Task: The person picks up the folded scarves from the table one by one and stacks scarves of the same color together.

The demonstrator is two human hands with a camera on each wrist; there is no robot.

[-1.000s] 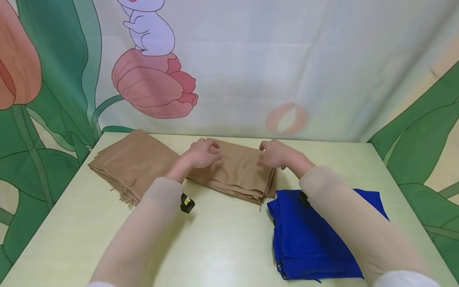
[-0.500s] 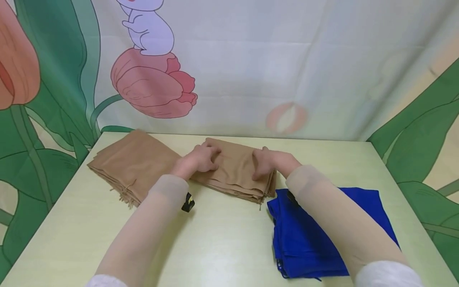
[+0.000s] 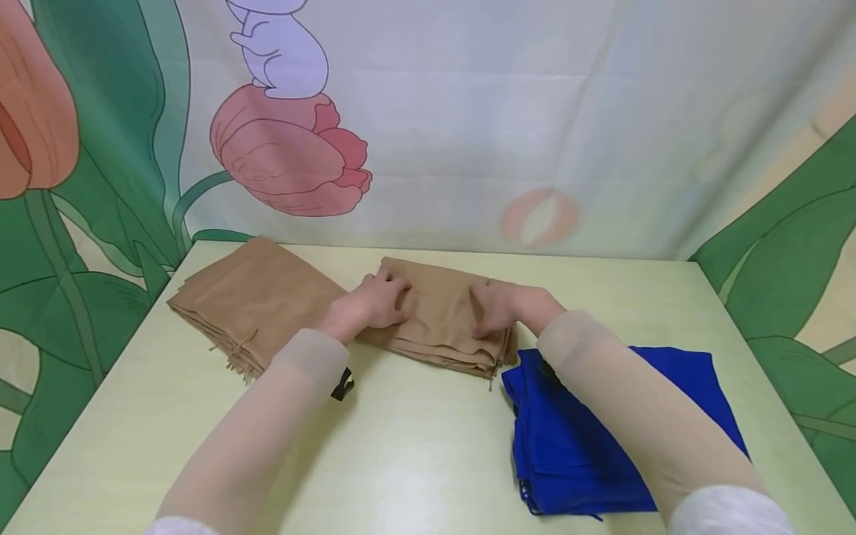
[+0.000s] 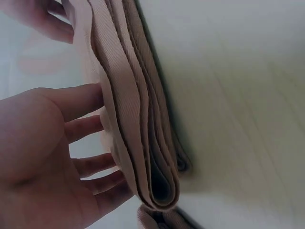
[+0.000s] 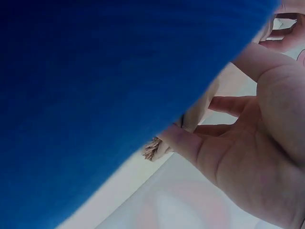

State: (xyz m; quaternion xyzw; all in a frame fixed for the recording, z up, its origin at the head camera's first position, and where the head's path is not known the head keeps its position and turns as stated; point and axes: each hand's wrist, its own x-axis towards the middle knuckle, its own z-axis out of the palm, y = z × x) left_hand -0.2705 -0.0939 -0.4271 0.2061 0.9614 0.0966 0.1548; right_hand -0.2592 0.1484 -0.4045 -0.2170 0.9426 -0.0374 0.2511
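Observation:
Folded brown cloth [image 3: 438, 312] lies in a layered stack toward the back middle of the table. Near its left end my left hand [image 3: 373, 303] touches the top, thumb and fingers spread. The left wrist view shows those fairly straight fingertips [image 4: 93, 164] against the upper layer [image 4: 125, 143], above several folded edges. At the other end, my right hand [image 3: 511, 306] also rests its fingertips on the stack. Blue cloth [image 5: 95, 86] hides much of the right wrist view; behind it the right fingers [image 5: 183, 143] reach the brown cloth near a frayed end [image 5: 151, 149].
Another folded brown pile [image 3: 267, 290] with fringed ends lies at the back left, next to the middle stack. A folded blue stack [image 3: 575, 461] sits at front right, under the right forearm. A printed curtain [image 3: 455, 148] hangs behind the pale table [image 3: 401, 453].
Both hands have come down onto the middle brown stack, the right one moving slightly left. The cloth has hardly moved; the head view has shifted a little.

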